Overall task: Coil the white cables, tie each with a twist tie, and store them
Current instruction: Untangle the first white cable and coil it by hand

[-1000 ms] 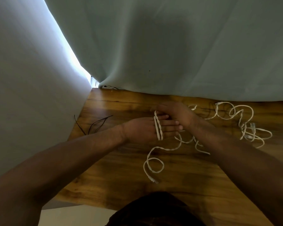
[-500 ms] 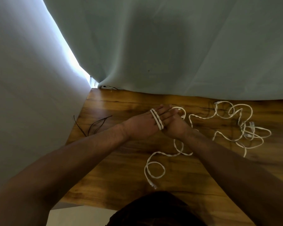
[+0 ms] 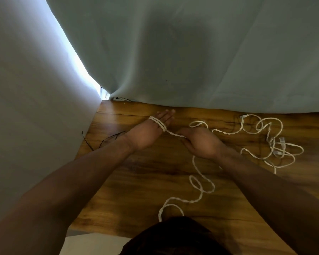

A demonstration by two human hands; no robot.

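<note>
White cable (image 3: 173, 133): few turns wound round the straight, flat fingers (image 3: 168, 115) of left hand (image 3: 147, 135), short taut strand running rightward into gripping right hand (image 3: 201, 143), slack strewn on counter (image 3: 136, 181) beyond, nearer the right.

Both bare forearms are reaching forward from the lower corners and converging toward the middle. The left hand (image 3: 147, 134) is showing its back, its fingers (image 3: 166, 117) stretching straight and together, pointing away, with turns of white cable (image 3: 159, 123) wound around them. The right hand (image 3: 203, 144), just beside it, is curling its fingers and pinching a taut strand of that cable.
</note>
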